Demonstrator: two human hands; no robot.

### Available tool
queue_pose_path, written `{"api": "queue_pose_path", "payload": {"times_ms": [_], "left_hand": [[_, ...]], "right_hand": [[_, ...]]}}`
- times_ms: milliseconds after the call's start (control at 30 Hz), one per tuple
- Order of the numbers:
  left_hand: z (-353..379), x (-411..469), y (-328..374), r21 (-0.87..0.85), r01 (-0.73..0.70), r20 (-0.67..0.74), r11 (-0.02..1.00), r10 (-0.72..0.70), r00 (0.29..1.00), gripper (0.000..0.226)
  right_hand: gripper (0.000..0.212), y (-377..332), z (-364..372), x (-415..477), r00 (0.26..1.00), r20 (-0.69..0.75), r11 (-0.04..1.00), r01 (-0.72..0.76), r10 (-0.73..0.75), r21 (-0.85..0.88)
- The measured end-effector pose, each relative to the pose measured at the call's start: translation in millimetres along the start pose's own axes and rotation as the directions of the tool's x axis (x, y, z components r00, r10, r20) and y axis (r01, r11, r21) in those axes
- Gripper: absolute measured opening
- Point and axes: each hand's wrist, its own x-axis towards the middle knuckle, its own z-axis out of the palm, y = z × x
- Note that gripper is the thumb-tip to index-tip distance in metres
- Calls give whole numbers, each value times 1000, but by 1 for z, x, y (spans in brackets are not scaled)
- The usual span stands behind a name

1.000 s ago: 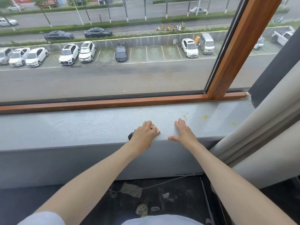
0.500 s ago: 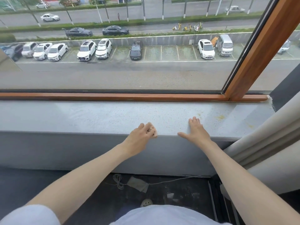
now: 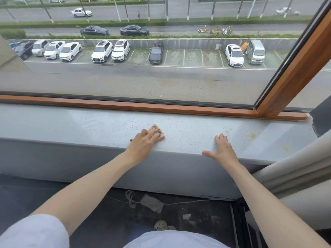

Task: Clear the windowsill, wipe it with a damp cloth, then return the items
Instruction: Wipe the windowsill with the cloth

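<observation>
A grey speckled windowsill runs across the view below a wood-framed window. My left hand presses a small pinkish cloth flat against the sill near its front edge; the cloth sticks out past my fingertips. My right hand lies flat on the sill to the right, fingers straight and thumb spread over the edge. Yellowish stains mark the sill to the right of that hand. No other items stand on the sill.
A wooden window frame borders the sill at the back. A pale curtain hangs at the right. On the dark floor below lie a coiled cable, a grey rag and scraps.
My left hand has pushed the cloth further onto the sill, so more of the cloth now shows. The view has shifted left; my right hand stays flat on the sill.
</observation>
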Motion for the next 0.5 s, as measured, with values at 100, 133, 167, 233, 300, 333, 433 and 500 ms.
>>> {"api": "queue_pose_path", "payload": {"times_ms": [100,133,167,233,300,333,433,500], "left_hand": [[-2,24,-10,-108,464,168,879,-443,880,51],[-5,33,-3,-131,494,183,859,-469,864,51],[-4,39,7,-160,458,175,874,-432,885,54],[4,40,24,-192,208,133,959,-184,974,61],[7,26,20,-276,1,94,961,26,995,66],[6,23,10,-319,-9,91,948,40,995,68],[-1,35,-17,-343,224,155,912,-180,971,63],[-5,56,-21,-293,422,220,858,-369,903,54]], "right_hand": [[89,0,-2,-2,1000,1,1000,-8,8,1],[90,1,-3,-3,1000,4,1000,-11,11,-1],[91,2,-3,-4,1000,8,1000,-12,12,-2],[92,3,-4,-6,1000,8,1000,-7,7,0],[93,1,-4,-8,1000,14,1000,-6,6,4],[93,0,-4,-8,1000,16,1000,-8,8,7],[96,1,-6,-10,1000,23,1000,-13,12,14],[96,1,-9,-11,1000,22,999,-17,16,29]]}}
